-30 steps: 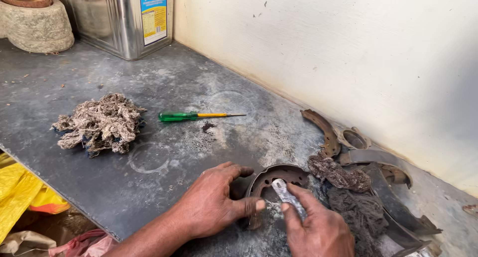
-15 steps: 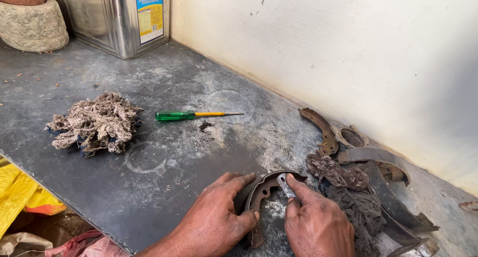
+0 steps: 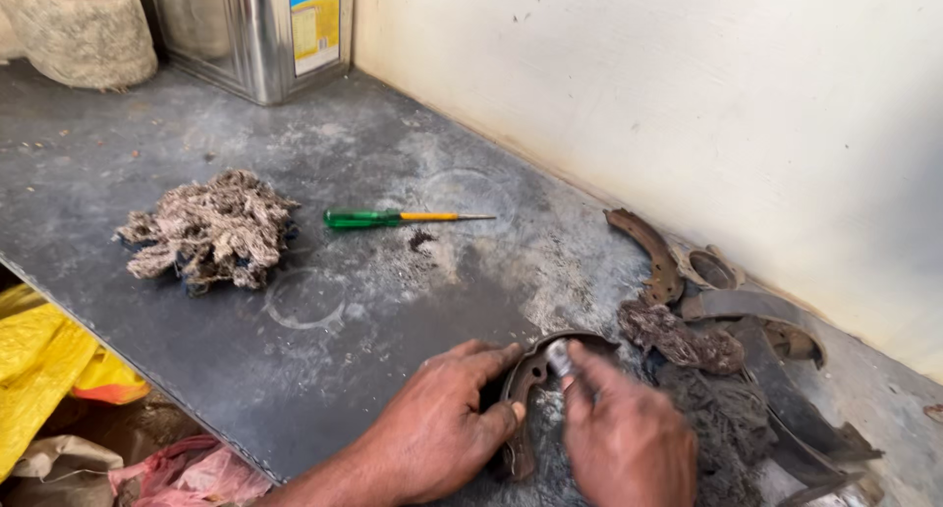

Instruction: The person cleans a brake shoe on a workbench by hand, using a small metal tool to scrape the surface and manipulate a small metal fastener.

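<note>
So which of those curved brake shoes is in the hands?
The rusty brake shoe at the bench's front edge, between the left hand and right hand; the others lie untouched by the wall.

Left of the hands, bare desk (image 3: 324,369) lies open up to the rag wad (image 3: 211,227) and screwdriver (image 3: 393,217). Rightward, rusty brake parts (image 3: 747,340) crowd against the wall (image 3: 688,94).
</note>
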